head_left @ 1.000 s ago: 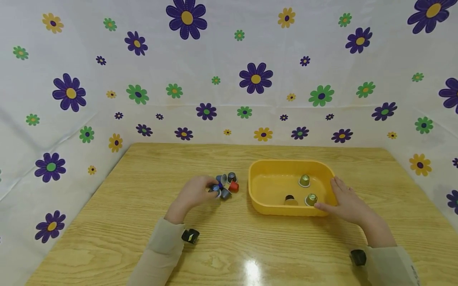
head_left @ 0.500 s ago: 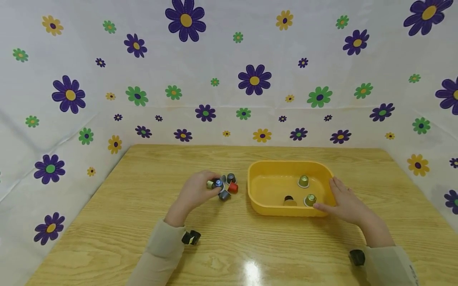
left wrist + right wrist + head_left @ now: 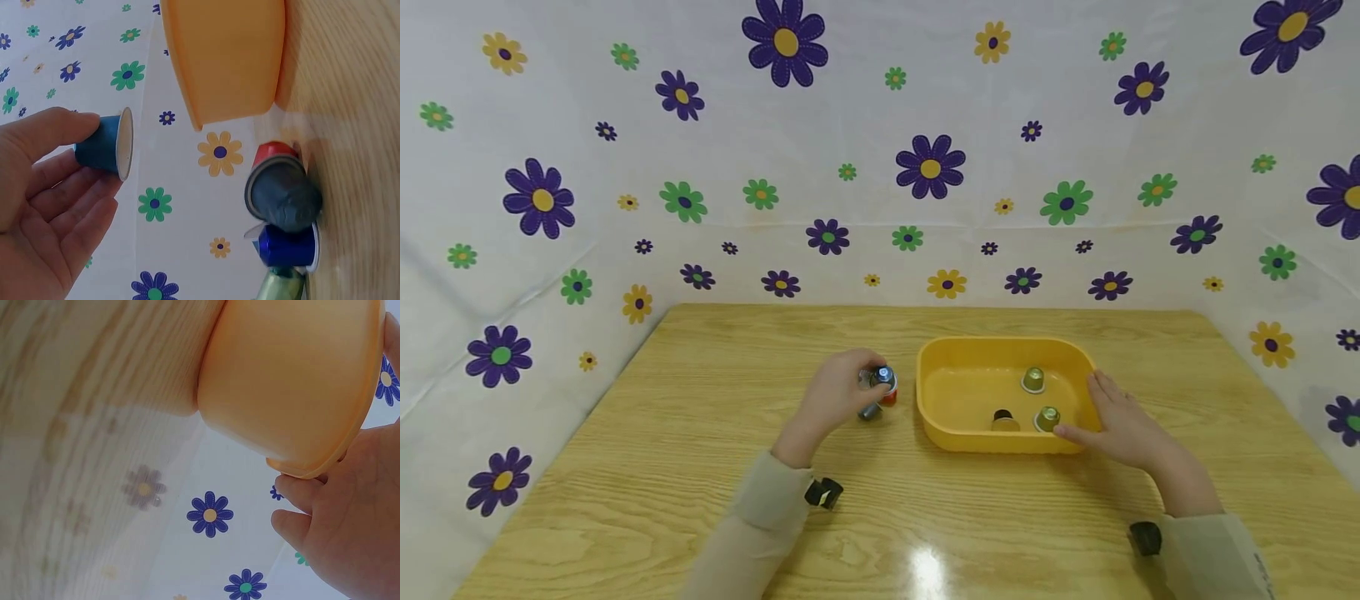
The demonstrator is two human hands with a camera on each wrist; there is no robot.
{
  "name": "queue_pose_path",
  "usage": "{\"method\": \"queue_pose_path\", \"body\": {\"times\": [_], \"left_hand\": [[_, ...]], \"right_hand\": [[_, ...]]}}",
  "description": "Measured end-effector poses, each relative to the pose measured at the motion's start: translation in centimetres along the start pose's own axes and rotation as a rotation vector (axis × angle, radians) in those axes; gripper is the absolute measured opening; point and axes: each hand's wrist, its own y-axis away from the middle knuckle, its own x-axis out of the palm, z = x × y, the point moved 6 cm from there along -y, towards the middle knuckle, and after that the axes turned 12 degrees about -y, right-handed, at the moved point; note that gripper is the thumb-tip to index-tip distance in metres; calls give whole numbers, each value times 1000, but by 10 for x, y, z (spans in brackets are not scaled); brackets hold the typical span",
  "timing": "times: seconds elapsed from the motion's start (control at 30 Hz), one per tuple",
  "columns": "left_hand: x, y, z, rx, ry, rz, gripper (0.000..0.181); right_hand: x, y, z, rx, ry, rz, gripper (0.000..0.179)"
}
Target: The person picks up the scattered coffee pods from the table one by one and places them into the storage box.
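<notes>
My left hand (image 3: 838,390) pinches a blue coffee capsule (image 3: 103,144) between thumb and fingers; its pale lid faces sideways in the left wrist view. Beside that hand, a small cluster of capsules lies on the table: a red capsule (image 3: 275,150), a dark grey capsule (image 3: 284,197), a shiny blue capsule (image 3: 287,245) and a pale green capsule (image 3: 281,286). From above, the hand hides part of this cluster. My right hand (image 3: 1131,429) rests on the right end of a yellow tub (image 3: 928,421), fingers extended along the rim and thumb over the front corner.
Inside the tub stand two green-gold capsules (image 3: 1033,381), and a dark capsule with a tan lid (image 3: 1006,423) sits near the front wall. A wooden table (image 3: 737,367) carries everything. White flower-printed cloth (image 3: 835,108) encloses the back and sides.
My left hand has lifted the blue capsule from the cluster and moved right, towards the tub. The right hand stays on the tub's rim.
</notes>
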Motion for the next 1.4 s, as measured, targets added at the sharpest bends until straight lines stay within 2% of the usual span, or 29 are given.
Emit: {"method": "queue_pose_path", "body": {"times": [0.2, 0.47, 0.67, 0.83, 1.13, 1.4], "left_hand": [[9, -11, -10, 20, 15, 21, 25], [19, -20, -26, 79, 27, -1, 23], [32, -27, -34, 85, 67, 35, 24], [42, -30, -43, 118, 77, 57, 23], [59, -34, -52, 140, 33, 108, 25], [66, -37, -62, 183, -37, 115, 23]], "right_hand": [[0, 0, 0, 1, 1, -4, 96], [-1, -1, 0, -17, -1, -10, 95], [-1, -3, -1, -23, 11, -10, 95], [-1, -2, 0, -17, 12, -11, 95], [-2, 0, 2, 4, 3, -7, 96], [-2, 1, 2, 7, 2, -7, 96]]}}
